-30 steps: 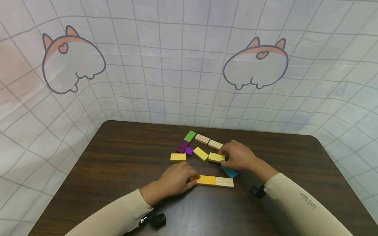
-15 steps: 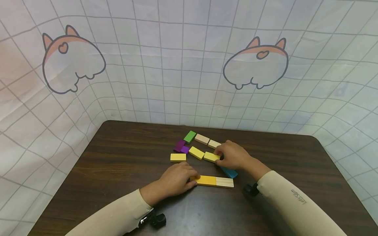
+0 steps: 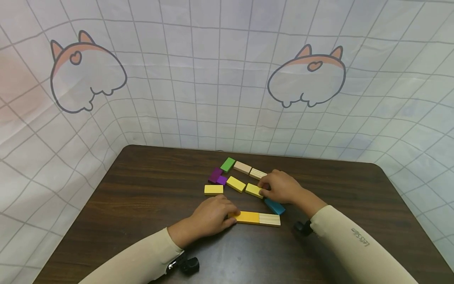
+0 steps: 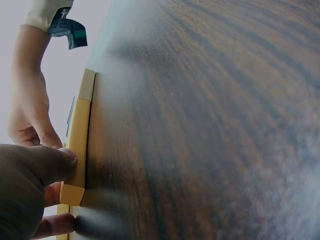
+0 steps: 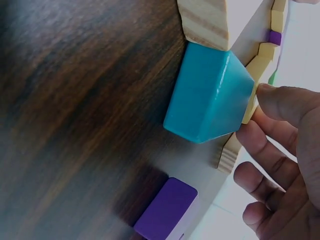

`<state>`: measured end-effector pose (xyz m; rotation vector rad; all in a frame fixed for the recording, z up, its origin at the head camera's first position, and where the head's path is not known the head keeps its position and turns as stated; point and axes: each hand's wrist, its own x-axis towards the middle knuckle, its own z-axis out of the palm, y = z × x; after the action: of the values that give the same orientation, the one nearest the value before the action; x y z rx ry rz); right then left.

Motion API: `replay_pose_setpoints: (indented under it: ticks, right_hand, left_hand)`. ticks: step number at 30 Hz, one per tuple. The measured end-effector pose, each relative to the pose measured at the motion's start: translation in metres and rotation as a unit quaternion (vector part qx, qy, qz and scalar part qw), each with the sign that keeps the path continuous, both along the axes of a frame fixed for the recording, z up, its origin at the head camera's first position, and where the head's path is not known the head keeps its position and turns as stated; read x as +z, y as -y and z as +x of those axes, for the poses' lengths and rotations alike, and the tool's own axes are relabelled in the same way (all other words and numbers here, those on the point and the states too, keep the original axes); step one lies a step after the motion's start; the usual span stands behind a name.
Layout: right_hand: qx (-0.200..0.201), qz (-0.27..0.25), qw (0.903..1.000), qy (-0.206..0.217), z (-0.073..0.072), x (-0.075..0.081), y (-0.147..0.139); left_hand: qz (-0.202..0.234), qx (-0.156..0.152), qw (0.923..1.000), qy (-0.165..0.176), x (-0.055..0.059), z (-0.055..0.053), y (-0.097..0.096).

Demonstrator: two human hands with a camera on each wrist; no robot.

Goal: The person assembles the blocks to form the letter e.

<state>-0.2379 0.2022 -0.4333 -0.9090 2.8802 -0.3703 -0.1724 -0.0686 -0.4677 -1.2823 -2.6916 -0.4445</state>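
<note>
On the dark wooden table my left hand (image 3: 213,215) holds the left end of an orange block (image 3: 248,217), its thumb lying on top in the left wrist view. A pale wood block (image 3: 269,219) continues that row to the right. My right hand (image 3: 285,188) pinches the right end of a yellow block (image 3: 253,190) between thumb and fingers. A second yellow block (image 3: 235,184), a small purple block (image 3: 221,180) and a dark purple block (image 3: 215,175) extend leftward from it. Just below the right hand lies a blue block (image 3: 274,206).
Behind these lie a green block (image 3: 227,165), a tan block (image 3: 242,167) and a striped wood block (image 3: 257,173). Another yellow block (image 3: 214,190) sits above my left hand. A purple block (image 5: 165,207) shows in the right wrist view. A white gridded curtain (image 3: 213,98) surrounds the table.
My right hand has moved left with the yellow block. The second yellow block and both purple ones at its left shifted left too. The left hand and orange block stayed put.
</note>
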Motion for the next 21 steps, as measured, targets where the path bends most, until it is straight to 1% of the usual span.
replay_pose_setpoints:
  ticks: [10,21]
  right_hand:
    - [0.006,0.003,1.0,0.001,0.0,-0.0008,-0.0052]
    - [0.014,-0.002,0.9998,-0.01,0.0025,-0.0014,-0.0075]
  left_hand:
    - [-0.003,0.002,1.0,-0.001,-0.0002,0.0,-0.0001]
    - [-0.006,0.004,1.0,0.005,-0.0005,-0.0002,-0.0003]
